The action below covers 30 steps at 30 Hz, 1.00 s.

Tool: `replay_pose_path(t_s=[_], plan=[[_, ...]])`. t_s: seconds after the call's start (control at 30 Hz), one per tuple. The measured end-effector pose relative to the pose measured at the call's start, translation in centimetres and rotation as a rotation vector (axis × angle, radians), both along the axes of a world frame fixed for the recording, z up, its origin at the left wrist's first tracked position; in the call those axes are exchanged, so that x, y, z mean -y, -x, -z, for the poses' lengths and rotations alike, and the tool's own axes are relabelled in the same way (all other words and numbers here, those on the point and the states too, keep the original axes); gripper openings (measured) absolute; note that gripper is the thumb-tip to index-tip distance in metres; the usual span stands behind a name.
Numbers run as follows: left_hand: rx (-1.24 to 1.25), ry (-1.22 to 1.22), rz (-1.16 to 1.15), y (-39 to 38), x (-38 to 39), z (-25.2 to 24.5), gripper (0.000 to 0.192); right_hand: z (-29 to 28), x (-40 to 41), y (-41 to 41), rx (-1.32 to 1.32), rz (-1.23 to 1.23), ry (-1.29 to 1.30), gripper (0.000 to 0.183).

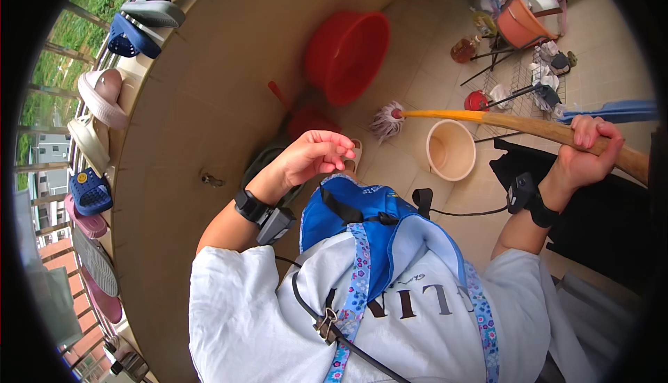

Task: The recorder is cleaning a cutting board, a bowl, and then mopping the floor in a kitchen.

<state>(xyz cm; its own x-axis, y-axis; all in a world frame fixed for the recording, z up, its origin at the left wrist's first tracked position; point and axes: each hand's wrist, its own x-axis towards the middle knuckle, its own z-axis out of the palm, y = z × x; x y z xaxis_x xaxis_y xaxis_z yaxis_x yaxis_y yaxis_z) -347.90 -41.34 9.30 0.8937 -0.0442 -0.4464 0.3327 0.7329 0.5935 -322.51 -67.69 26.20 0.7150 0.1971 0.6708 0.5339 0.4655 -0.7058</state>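
My right hand (pixel 589 153) is closed around the wooden handle of a mop (pixel 527 124), out on the right. The handle slants away to a mop head (pixel 387 122) of white and purplish strands on the tiled floor. In front of my body, my left hand (pixel 320 156) hangs in the air with loosely curled fingers and nothing in it. A cream plastic bucket (pixel 451 149) stands below the handle, its inside visible from above. Part of a pale slipper (pixel 357 152) shows just beyond my left fingertips.
A large red basin (pixel 347 57) leans by the wall at the far side. A wall tap (pixel 212 179) juts out at left, below a ledge lined with several slippers (pixel 134 36). At upper right stand an orange tub (pixel 524 23) and a wire rack (pixel 522 80). Black cloth (pixel 600 216) lies at right.
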Motion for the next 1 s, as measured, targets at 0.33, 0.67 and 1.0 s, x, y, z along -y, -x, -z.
replay_pose_path(t_s=[0.33, 0.67, 1.0], plan=[[0.014, -0.079, 0.098, -15.9, -7.6, -0.4, 0.011, -1.4, -5.4, -13.6, 0.070, -0.017, 0.031, 0.035], [-0.041, -0.065, 0.142, -31.7, -11.4, -0.5, 0.015, -0.9, -7.6, -27.3, 0.139, -0.022, 0.054, 0.041], [-0.011, -0.160, 0.107, -48.9, -10.5, -1.5, 0.010, -2.8, -7.9, -44.3, 0.090, -0.108, 0.015, 0.046]])
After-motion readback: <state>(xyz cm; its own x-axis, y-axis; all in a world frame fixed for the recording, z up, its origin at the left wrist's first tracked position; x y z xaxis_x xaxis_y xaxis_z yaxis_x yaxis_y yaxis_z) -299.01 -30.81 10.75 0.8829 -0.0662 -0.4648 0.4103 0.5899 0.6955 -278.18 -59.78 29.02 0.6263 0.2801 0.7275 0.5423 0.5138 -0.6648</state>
